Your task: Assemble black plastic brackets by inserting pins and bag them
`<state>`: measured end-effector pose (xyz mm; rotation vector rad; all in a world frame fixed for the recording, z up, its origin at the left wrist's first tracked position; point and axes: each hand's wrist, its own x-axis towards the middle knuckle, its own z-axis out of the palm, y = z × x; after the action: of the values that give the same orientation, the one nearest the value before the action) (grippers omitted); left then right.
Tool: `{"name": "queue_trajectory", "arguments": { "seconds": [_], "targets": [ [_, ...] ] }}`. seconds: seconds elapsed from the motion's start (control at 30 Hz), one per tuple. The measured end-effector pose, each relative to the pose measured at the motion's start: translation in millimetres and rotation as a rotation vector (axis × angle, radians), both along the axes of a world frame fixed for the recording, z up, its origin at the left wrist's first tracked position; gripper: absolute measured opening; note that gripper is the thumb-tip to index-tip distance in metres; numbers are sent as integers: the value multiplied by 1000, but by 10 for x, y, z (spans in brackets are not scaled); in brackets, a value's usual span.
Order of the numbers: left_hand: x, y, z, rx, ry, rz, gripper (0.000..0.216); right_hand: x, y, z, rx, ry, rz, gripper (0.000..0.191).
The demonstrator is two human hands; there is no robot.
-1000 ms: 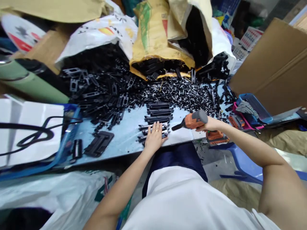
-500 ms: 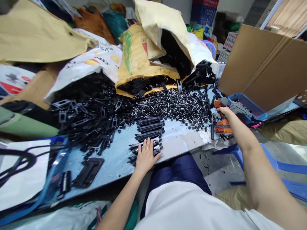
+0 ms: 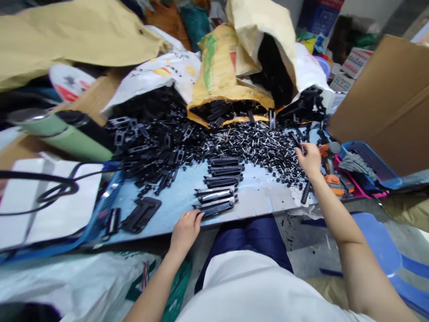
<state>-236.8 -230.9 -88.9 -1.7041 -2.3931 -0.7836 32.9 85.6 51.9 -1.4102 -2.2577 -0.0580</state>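
Several long black plastic parts lie side by side in a row on the light blue tabletop. My left hand is at the table's front edge, its fingers closed on the left end of the nearest black plastic part. At the right edge of the heap of small black-headed screws, my right hand has its fingers curled round a slim black plastic part. An orange cordless drill lies just right of that wrist, partly hidden by the forearm. Below the wrist is a black-handled tool.
A pile of black plastic frames spreads on the left, below open sacks. A dark flat part lies near the front edge. Right of the drill are a blue basket with gloves and a cardboard box. A green flask lies left.
My right hand has let go of the drill and moved left to the heap's edge. My left hand has slid off the row's top to the nearest part's left end. The view has shifted.
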Motion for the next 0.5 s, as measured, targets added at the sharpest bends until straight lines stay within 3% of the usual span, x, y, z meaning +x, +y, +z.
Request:
{"name": "queue_trajectory", "arguments": {
  "seconds": [0.13,0.23,0.3,0.4,0.5],
  "targets": [
    [21,115,31,16,-119,67,33,-1278,-222,-448,-230,-229,576,25],
    [115,110,168,57,-249,237,31,-1993,-412,-631,-335,-448,699,31],
    [231,48,244,76,-436,310,31,-2248,-432,-634,-356,-502,726,33],
    [446,-58,252,-1,-917,278,35,-2388,-295,-529,-390,-550,798,35],
    [640,-75,171,-85,-1449,310,39,-2400,-146,-441,-576,-584,861,53]
  ]
}}
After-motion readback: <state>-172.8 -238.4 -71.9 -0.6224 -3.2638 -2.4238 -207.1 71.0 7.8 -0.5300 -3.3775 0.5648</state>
